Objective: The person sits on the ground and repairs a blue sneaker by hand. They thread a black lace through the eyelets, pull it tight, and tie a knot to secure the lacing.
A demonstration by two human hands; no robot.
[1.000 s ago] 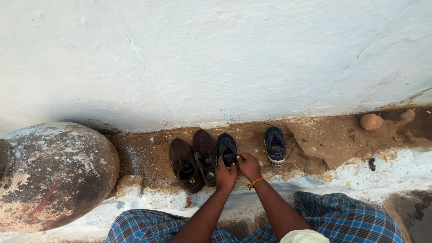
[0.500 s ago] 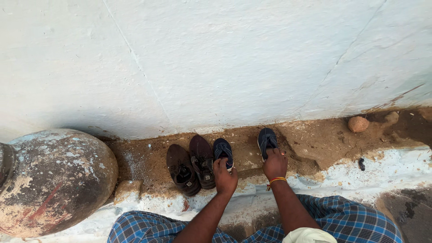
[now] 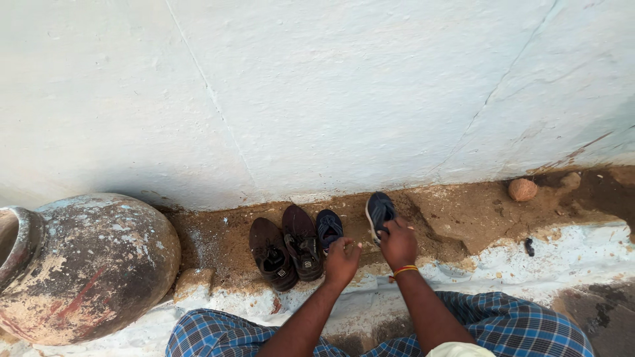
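Note:
Two dark brown shoes (image 3: 286, 251) stand side by side on the dirt strip by the wall. Right of them sits a small navy shoe (image 3: 329, 227), and my left hand (image 3: 342, 260) rests at its heel end, fingers curled. My right hand (image 3: 398, 242), with an orange band at the wrist, grips the heel of a second navy shoe (image 3: 380, 210), which is tilted and slightly apart from the first. Both forearms reach out over my blue checked cloth (image 3: 503, 324).
A large weathered clay pot (image 3: 86, 264) lies at the left. A pale blue wall (image 3: 317, 92) rises behind the shoes. A round stone (image 3: 522, 189) sits on the dirt at the right, and a white-painted ledge (image 3: 503, 264) runs along the front.
My right hand left the first navy shoe, moved right to the second one and took hold of it, drawing it closer to the row. My left hand stayed by the first navy shoe.

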